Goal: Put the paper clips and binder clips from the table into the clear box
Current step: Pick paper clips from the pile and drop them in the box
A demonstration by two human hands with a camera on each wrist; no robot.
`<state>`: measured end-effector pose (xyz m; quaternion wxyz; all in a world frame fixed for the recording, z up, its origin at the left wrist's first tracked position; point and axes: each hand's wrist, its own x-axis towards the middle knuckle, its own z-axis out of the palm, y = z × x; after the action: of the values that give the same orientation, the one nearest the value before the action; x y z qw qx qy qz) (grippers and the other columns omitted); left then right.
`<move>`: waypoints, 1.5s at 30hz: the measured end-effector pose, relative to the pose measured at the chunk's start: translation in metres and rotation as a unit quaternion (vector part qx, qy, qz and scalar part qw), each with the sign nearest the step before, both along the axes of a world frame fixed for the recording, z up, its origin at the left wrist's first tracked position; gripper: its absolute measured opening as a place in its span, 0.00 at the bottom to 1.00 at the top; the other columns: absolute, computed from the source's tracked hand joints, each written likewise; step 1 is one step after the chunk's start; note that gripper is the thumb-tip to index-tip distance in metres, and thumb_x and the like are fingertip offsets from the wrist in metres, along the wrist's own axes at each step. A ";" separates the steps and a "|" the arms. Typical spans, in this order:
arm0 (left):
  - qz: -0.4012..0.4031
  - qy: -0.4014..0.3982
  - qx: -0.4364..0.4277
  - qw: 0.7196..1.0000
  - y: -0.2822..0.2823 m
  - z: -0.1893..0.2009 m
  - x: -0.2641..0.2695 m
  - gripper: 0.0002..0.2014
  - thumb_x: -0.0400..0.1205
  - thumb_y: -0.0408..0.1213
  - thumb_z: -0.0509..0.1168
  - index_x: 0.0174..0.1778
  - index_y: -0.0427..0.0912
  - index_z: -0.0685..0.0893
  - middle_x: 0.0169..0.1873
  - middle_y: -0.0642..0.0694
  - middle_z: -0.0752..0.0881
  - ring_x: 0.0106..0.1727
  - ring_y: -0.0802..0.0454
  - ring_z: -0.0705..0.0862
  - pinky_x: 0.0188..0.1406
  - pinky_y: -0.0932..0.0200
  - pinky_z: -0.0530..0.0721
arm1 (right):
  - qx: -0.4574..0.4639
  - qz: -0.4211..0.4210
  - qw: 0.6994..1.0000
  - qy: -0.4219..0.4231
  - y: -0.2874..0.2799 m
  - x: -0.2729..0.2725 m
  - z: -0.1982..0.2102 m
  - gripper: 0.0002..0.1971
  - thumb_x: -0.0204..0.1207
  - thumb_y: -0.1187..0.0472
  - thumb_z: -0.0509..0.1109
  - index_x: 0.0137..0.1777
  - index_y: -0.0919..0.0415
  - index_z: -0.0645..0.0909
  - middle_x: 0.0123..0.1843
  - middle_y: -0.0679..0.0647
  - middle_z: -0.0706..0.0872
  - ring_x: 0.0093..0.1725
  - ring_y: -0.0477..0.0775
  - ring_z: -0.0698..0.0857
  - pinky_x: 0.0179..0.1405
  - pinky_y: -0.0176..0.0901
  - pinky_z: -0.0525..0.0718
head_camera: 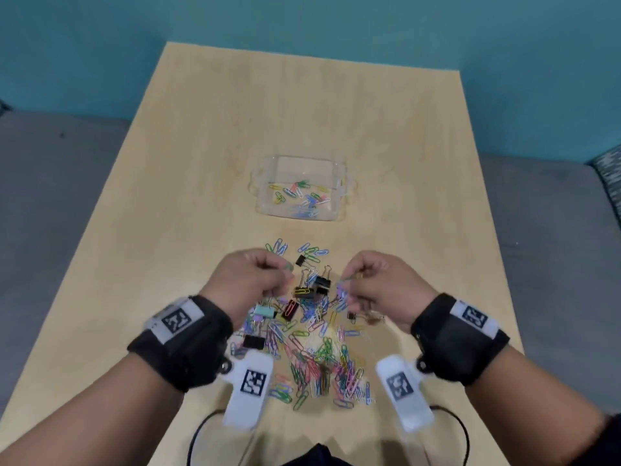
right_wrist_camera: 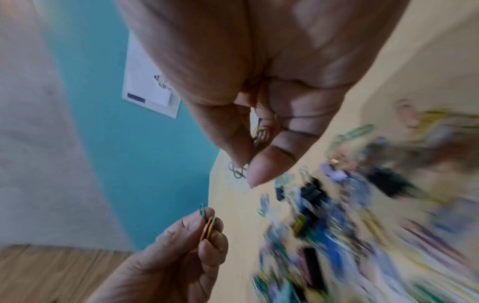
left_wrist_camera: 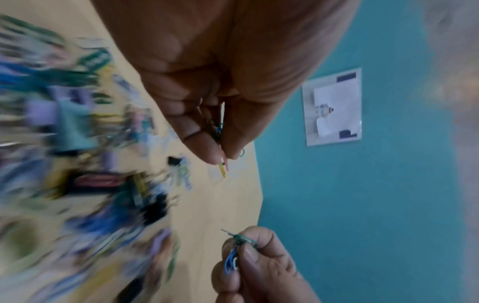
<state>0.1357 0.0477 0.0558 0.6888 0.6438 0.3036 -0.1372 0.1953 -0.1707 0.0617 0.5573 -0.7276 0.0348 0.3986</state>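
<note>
Only a few paper clips lie in the clear box (head_camera: 299,191), while the left hand (head_camera: 258,280) and right hand (head_camera: 379,284) each pinch several coloured paper clips above the big pile (head_camera: 309,344), where all binder clips (head_camera: 317,285) remain.

A light wooden table (head_camera: 208,136) with a pale grain stands against a teal wall (head_camera: 336,18) that runs across the far side of the room. Grey carpet (head_camera: 57,183) covers the floor on both sides of the table. At the far right edge a corner of patterned teal-and-white fabric (head_camera: 610,176) shows. A white printed sheet (left_wrist_camera: 333,106) hangs on the wall. The light is soft and even.
</note>
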 end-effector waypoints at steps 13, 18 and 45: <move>0.028 -0.055 0.192 0.979 0.022 0.004 0.149 0.08 0.76 0.29 0.71 0.51 0.38 0.86 0.37 0.44 0.83 0.37 0.44 0.86 0.52 0.43 0.88 | -0.057 -0.065 0.992 -0.095 0.092 0.133 0.012 0.02 0.75 0.67 0.72 0.45 0.61 0.82 0.46 0.63 0.85 0.37 0.59 0.85 0.47 0.59 0.89; -0.084 -0.058 0.311 0.945 0.038 0.013 0.128 0.22 0.79 0.44 0.68 0.70 0.46 0.78 0.62 0.44 0.82 0.58 0.44 0.83 0.62 0.47 0.81 | -0.192 0.067 0.959 -0.198 0.070 0.127 0.020 0.24 0.79 0.50 0.67 0.73 0.57 0.74 0.70 0.55 0.78 0.64 0.57 0.79 0.63 0.49 0.80; -0.474 -0.167 0.550 0.667 -0.049 -0.062 -0.148 0.35 0.71 0.53 0.71 0.72 0.39 0.73 0.73 0.37 0.73 0.74 0.36 0.70 0.63 0.41 0.80 | -0.319 0.373 0.780 -0.388 -0.064 -0.138 -0.058 0.33 0.73 0.50 0.66 0.77 0.52 0.60 0.76 0.55 0.67 0.71 0.62 0.70 0.63 0.57 0.80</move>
<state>-0.0119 -0.0016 -0.0064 0.0910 0.9751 -0.1425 -0.1435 0.0573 -0.2348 0.0038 0.0676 -0.9131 -0.3328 0.2258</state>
